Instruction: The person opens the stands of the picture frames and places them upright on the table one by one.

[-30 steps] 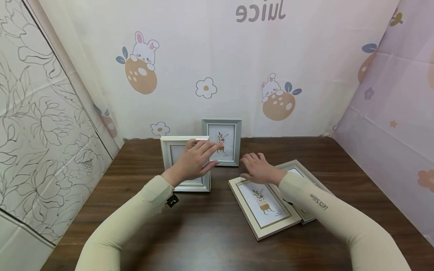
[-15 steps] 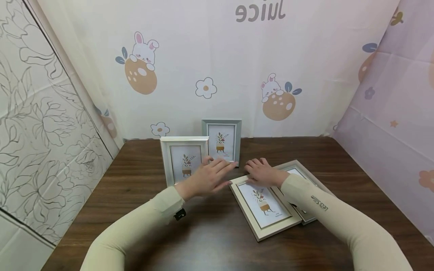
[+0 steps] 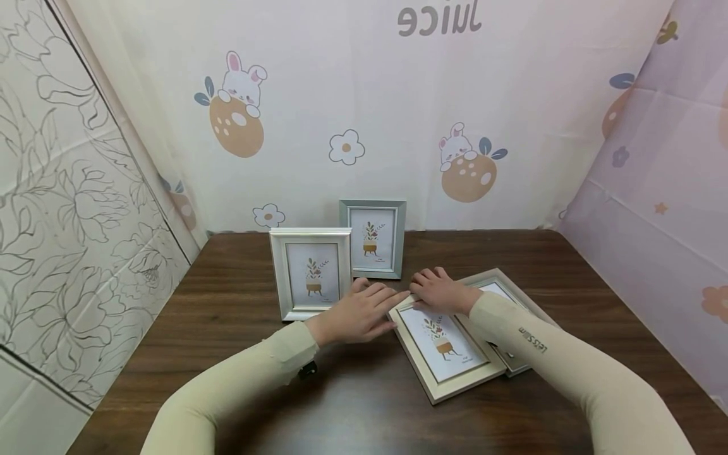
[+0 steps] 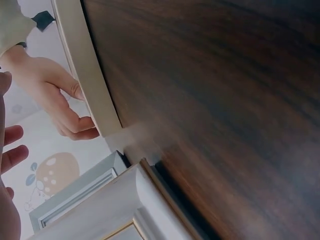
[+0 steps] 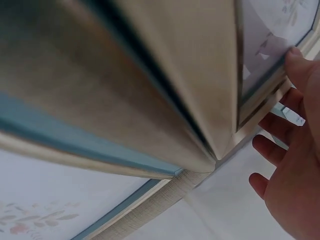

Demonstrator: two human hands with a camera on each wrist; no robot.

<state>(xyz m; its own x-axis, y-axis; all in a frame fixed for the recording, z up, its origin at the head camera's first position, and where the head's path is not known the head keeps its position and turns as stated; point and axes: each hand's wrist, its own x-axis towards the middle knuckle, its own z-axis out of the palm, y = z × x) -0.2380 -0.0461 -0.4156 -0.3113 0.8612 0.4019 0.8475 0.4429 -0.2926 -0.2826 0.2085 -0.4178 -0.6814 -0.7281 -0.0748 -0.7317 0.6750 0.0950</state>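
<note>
A cream picture frame (image 3: 406, 344) with a plant print lies face up on the table, overlapping a beige-grey picture frame (image 3: 495, 276) to its right. My right hand (image 3: 440, 292) grips the cream frame's far edge; in the right wrist view its thumb (image 5: 298, 65) is on the face and the fingers are at the rim. Beside that frame's far left corner is my left hand (image 3: 358, 313), fingers extended; whether it touches the corner is unclear. Left of it stands a white picture frame (image 3: 315, 272), upright, with a grey-green picture frame (image 3: 372, 239) upright behind it.
The dark wooden table (image 3: 239, 284) runs back to a curtain (image 3: 392, 95) printed with rabbits and oranges. A floral-lined panel (image 3: 85, 189) closes the left side, and a pale curtain (image 3: 654, 215) hangs on the right.
My left hand has left the white frame, moving right and toward me to the cream frame's corner. My right hand has shifted slightly right along the cream frame's far edge.
</note>
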